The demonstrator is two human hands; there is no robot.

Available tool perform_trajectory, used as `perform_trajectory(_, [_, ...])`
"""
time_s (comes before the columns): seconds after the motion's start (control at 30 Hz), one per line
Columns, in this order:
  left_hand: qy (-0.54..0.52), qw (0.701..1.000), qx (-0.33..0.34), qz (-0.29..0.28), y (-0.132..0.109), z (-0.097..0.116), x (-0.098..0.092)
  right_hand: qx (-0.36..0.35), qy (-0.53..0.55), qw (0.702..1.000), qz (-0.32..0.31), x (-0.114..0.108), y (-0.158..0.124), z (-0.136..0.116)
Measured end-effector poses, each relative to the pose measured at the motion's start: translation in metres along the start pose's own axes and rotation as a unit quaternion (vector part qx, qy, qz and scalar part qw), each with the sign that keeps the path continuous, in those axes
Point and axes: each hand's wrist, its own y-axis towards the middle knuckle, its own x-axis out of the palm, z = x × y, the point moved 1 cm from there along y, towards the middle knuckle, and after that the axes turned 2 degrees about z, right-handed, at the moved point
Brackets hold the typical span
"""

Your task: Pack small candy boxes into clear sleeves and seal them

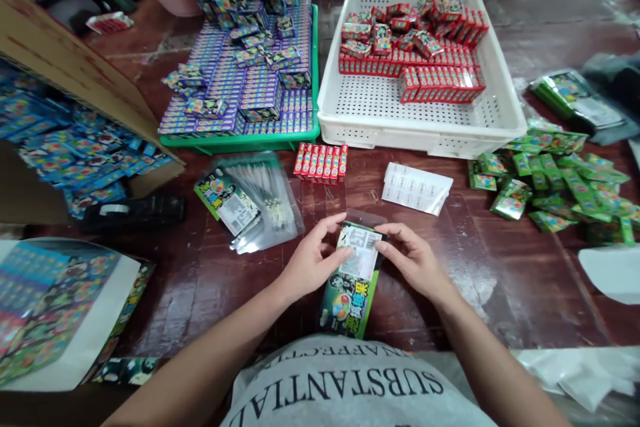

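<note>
Green and black, the printed packet (350, 290) is held between both hands just beyond the grey shirt (340, 390). The left hand (313, 260) is partly curled, thumb on the packet's face and fingers at its far-left edge; the right hand (415, 257) pinches the far-right corner, thumb and forefinger nearly together. Handling it well calls for light, even thumb pressure, with the clear film (367, 217) at the far end kept straight and uncreased. By count: one packet in hand, seven small red boxes (321, 163) in a row beyond, one white crate (380, 136), one green tray (240, 143); the loose green boxes (565, 180) overlap too much to count.
</note>
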Motion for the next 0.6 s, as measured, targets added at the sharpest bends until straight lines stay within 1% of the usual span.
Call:
perform_trajectory(0.03, [-0.010, 1.000, -0.012, -0.004, -0.003, -0.002, -0.005, -0.001, 0.007, 1.000, -0.001, 0.006, 0.000, 0.000])
perform_trajectory(0.1, [-0.017, 1.000, -0.022, 0.003, -0.007, -0.002, -0.015, -0.001, 0.036, 0.999, 0.024, 0.020, 0.000, 0.000])
perform_trajectory(0.2, [0.005, 0.999, 0.003, 0.041, -0.007, 0.001, -0.028, 0.012, 0.066, 0.995, 0.073, 0.039, -0.001, -0.003])
perform_trajectory(0.3, [0.026, 0.997, 0.022, 0.067, -0.004, 0.003, -0.037, 0.000, 0.048, 0.997, 0.068, 0.050, 0.001, -0.007])
perform_trajectory(0.4, [0.001, 0.997, 0.007, 0.080, -0.001, 0.005, -0.041, -0.038, 0.036, 0.996, 0.071, 0.051, 0.003, -0.013])
perform_trajectory(0.47, [-0.010, 0.997, 0.003, 0.074, -0.001, 0.007, -0.043, -0.045, 0.022, 0.996, 0.069, 0.048, 0.005, -0.019])
perform_trajectory(0.6, [0.023, 0.999, -0.010, 0.036, -0.001, 0.014, -0.048, -0.028, -0.020, 0.999, 0.015, 0.041, 0.011, -0.036])
